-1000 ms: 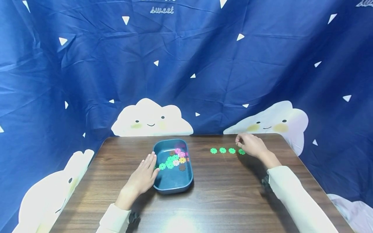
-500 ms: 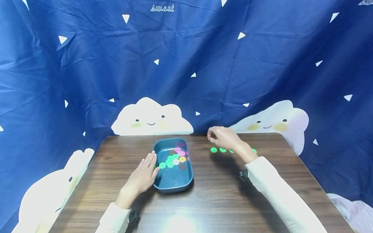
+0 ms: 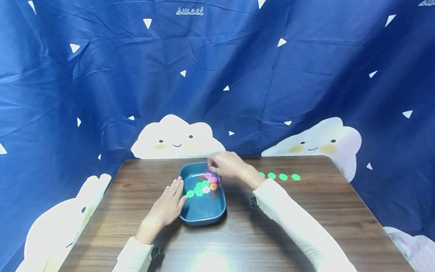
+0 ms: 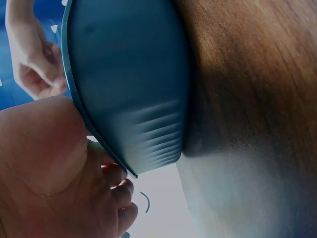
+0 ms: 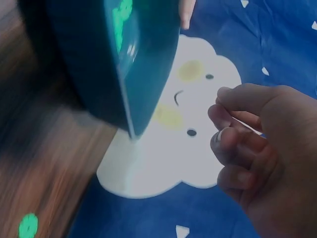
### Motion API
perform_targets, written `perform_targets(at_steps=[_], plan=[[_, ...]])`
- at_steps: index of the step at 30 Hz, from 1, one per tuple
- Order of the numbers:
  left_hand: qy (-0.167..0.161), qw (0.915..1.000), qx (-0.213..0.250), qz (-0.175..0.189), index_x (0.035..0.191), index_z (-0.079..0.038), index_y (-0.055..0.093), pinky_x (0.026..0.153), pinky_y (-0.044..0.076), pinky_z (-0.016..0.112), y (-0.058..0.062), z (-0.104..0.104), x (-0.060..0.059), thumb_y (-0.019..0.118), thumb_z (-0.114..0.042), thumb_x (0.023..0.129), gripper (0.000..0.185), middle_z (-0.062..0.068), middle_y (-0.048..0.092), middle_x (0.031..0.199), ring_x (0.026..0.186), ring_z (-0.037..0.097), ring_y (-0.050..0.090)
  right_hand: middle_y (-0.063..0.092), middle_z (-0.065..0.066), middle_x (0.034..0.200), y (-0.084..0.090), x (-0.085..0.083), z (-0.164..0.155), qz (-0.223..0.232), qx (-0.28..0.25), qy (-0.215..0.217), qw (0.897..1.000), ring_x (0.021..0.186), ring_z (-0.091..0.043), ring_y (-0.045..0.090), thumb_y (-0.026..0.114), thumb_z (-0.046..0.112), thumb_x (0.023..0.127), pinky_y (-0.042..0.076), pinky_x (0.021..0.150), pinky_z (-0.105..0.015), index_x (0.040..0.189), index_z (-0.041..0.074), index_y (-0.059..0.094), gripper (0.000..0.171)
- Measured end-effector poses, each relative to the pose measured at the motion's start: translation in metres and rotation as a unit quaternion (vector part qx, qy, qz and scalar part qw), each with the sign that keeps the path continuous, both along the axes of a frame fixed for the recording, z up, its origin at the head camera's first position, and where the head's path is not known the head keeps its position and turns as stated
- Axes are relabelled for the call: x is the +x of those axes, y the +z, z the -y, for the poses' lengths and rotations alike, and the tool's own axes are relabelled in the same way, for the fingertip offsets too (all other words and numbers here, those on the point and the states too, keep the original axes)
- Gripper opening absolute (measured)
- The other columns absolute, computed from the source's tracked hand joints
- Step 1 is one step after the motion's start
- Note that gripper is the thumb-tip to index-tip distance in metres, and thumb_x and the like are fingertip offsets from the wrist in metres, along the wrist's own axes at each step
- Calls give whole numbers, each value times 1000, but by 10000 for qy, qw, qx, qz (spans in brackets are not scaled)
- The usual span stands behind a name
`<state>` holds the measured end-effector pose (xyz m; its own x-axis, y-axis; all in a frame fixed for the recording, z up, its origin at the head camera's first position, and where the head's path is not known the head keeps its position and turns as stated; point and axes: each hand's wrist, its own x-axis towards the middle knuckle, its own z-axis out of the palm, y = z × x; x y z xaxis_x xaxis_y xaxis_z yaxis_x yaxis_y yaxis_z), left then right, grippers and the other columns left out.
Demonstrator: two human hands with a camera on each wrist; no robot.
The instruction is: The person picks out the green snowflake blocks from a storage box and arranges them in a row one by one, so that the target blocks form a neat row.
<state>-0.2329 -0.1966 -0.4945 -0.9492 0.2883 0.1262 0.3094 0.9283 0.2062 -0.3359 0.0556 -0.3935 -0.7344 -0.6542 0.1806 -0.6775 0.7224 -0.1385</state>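
A blue tray [image 3: 203, 211] sits on the desk [image 3: 238, 241] near its middle, holding a loose cluster of small flower-shaped discs [image 3: 203, 186] in green, pink, orange, white and brown toward its far end. The right hand [image 3: 227, 165] hangs over the tray's far right corner, just above the pink discs. In the right wrist view its fingers [image 5: 233, 144] are curled in toward the palm with the thumb drawn close to them; whether anything is pinched between them cannot be told. The left hand [image 3: 166, 207] lies flat on the desk against the tray's left wall, fingers straight and close together, their tips touching the rim at about mid-length. The left wrist view shows the palm [image 4: 44, 163] pressed right up to the tray's outer wall [image 4: 133, 89].

To the right of the tray, well apart from it, a row of green discs [image 3: 283, 176] lies on the desk in a line running toward the right edge; the right forearm covers its near end. Both arms wear pale cream sleeves [image 3: 292, 223].

The desk is dark wood-grain with rounded corners. Behind and around it hangs a navy blue cloth [image 3: 217, 75] printed with small white triangles and smiling white clouds [image 3: 176, 139].
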Motion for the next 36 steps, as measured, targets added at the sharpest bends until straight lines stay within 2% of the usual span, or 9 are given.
perform_targets(at_steps=[7, 11, 21, 25, 28, 33, 36], plan=[[-47, 9999, 113, -62, 152, 2, 29, 121, 25, 53, 0, 0, 1, 42, -32, 104, 61, 17, 24, 162, 151, 34, 22, 63, 14, 79, -14, -5, 38, 46, 215, 566, 9982, 72, -4, 56, 64, 25, 92, 49, 65, -22, 87, 25, 66, 5], [-12, 10000, 40, -26, 153, 1, 28, 121, 25, 52, -1, 1, 1, 41, -32, 104, 61, 16, 22, 163, 151, 33, 21, 65, 13, 81, -22, -7, 57, 264, 379, 692, 9965, 71, -5, 57, 63, 24, 93, 48, 63, -21, 92, 23, 68, 5], [-66, 10000, -12, -64, 153, 2, 28, 121, 25, 52, 0, 1, 0, 40, -31, 105, 59, 17, 21, 163, 151, 33, 21, 61, 10, 76, -36, -7, 89, 871, 735, 736, 9908, 69, -7, 55, 60, 27, 97, 45, 63, -21, 91, 24, 67, 9], [-67, 10000, -53, -25, 153, 1, 26, 122, 24, 52, 1, 2, 0, 39, -31, 106, 59, 17, 20, 163, 151, 33, 20, 61, 9, 74, -39, -5, 98, 1141, 972, 592, 9869, 70, -9, 56, 61, 26, 96, 46, 64, -23, 88, 23, 67, 10], [-28, 10000, -67, 38, 154, 0, 25, 122, 23, 52, 2, 1, 1, 39, -33, 106, 61, 16, 19, 163, 151, 32, 20, 64, 9, 79, -40, -2, 103, 1371, 1259, 426, 9816, 74, -10, 58, 64, 26, 95, 51, 71, -27, 95, 22, 70, 8], [-8, 10000, -10, -51, 153, 0, 27, 121, 25, 53, -1, 1, 1, 40, -33, 105, 60, 16, 22, 163, 150, 34, 23, 67, 7, 85, -44, 2, 107, 1727, 1558, 288, 9721, 78, -12, 60, 67, 25, 93, 56, 80, -33, 115, 19, 71, 22], [-14, 10000, -9, -80, 154, 0, 26, 121, 25, 53, -2, 1, 1, 39, -35, 105, 61, 15, 22, 163, 151, 33, 22, 66, 6, 84, -48, 2, 108, 1821, 1589, 179, 9702, 77, -13, 60, 66, 23, 93, 55, 79, -34, 115, 20, 71, 22]])
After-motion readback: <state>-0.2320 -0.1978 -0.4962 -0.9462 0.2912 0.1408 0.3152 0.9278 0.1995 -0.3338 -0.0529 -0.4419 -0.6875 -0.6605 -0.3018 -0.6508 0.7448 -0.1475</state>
